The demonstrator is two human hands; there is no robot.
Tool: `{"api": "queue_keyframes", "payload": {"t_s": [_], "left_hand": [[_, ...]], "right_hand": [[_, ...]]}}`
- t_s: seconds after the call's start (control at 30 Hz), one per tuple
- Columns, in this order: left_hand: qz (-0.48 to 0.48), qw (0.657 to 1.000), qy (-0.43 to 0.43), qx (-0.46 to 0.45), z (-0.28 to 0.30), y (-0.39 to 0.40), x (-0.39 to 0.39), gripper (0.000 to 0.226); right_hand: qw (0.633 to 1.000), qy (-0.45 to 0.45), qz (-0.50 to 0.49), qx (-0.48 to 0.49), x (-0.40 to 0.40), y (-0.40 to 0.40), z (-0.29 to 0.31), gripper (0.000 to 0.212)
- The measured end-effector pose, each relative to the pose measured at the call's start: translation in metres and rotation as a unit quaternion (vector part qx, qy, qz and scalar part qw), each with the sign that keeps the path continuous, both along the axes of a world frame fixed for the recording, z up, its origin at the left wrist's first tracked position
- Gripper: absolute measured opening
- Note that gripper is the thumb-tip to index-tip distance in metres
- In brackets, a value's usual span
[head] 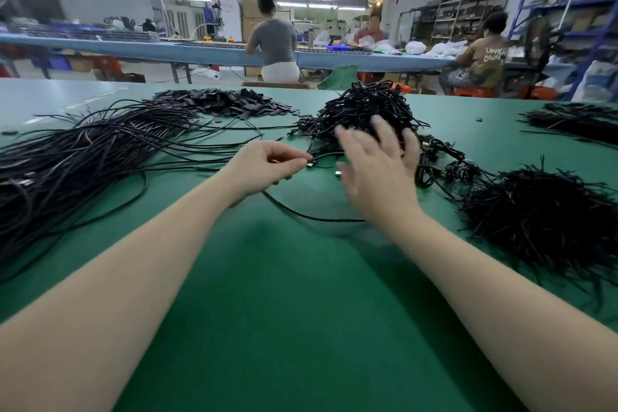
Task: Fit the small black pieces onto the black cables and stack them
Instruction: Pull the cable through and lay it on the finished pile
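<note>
— Forearms came in from the bottom edge, both bare, over the green table (301, 328). What did the left hand (264, 165) have?

— It pinched a black cable (311, 217) near its end, thumb and fingers curled together on it. A small metal plug tip showed just past the fingertips, and the cable looped back toward the person, under the right wrist.

— And the right hand (378, 170)?

— Fingers straight and spread, holding nothing that I could see. It was blurred, raised in front of the tangled heap of cables (361, 110), so I couldn't tell whether it touched the heap.

— Where were the other cables?

— A long loose bundle (83, 157) lay across the left of the table, strands running toward the left hand. A bristly pile of short black strips (541, 217) sat near the right forearm, and another dark bundle (575, 117) lay at the far right edge.

— The small black pieces?

— Heaped flat (227, 102) at the far side, behind the long bundle, left of the tangled heap. Beyond, three people sat at a blue bench (207, 52).
</note>
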State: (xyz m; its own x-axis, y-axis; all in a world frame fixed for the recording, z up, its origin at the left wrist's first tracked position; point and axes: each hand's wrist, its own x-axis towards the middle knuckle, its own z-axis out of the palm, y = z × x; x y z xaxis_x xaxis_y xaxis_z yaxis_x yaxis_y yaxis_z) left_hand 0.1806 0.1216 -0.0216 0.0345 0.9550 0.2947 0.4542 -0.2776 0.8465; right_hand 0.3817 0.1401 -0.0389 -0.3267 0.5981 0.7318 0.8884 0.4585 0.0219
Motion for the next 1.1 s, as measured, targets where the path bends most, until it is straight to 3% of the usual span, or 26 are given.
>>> {"api": "queue_keyframes", "payload": {"t_s": [0.1, 0.2, 0.3, 0.43, 0.57, 0.73, 0.87, 0.97, 1.03, 1.1], "left_hand": [[-0.01, 0.993, -0.114, 0.002, 0.009, 0.0, 0.008, 0.016], [-0.023, 0.969, -0.245, -0.023, 0.017, -0.003, 0.014, 0.026], [-0.074, 0.93, -0.355, -0.063, 0.016, -0.005, 0.02, 0.041], [-0.097, 0.961, -0.231, -0.121, 0.012, -0.006, 0.033, 0.025], [-0.089, 0.951, -0.266, -0.131, 0.019, -0.006, 0.028, 0.032], [-0.122, 0.95, -0.203, -0.202, 0.019, -0.007, 0.034, 0.049], [-0.146, 0.946, -0.24, -0.162, 0.032, -0.009, 0.043, 0.048], [-0.11, 0.953, -0.254, -0.122, 0.048, -0.014, 0.042, 0.049], [-0.095, 0.927, -0.353, -0.086, 0.067, -0.018, 0.033, 0.044], [-0.142, 0.874, -0.458, -0.079, 0.083, -0.024, 0.019, 0.042]], "right_hand": [[0.997, -0.013, 0.071, -0.007, -0.014, -0.006, -0.002, 0.03], [0.993, 0.055, 0.099, 0.025, -0.014, -0.006, 0.003, 0.018], [0.963, 0.186, 0.166, -0.1, -0.014, -0.008, 0.009, 0.015], [0.92, 0.291, 0.209, -0.159, -0.017, -0.014, 0.013, 0.011], [0.892, 0.355, 0.23, -0.156, -0.022, -0.016, 0.017, 0.01], [0.891, 0.368, 0.221, -0.146, -0.024, -0.016, 0.016, 0.01], [0.894, 0.319, 0.25, -0.19, -0.028, -0.019, 0.01, 0.009], [0.875, 0.311, 0.291, -0.229, -0.03, -0.019, 0.01, 0.018], [0.829, 0.3, 0.326, -0.342, -0.029, -0.019, 0.007, 0.026], [0.768, 0.284, 0.345, -0.459, -0.025, -0.018, 0.004, 0.032]]}}
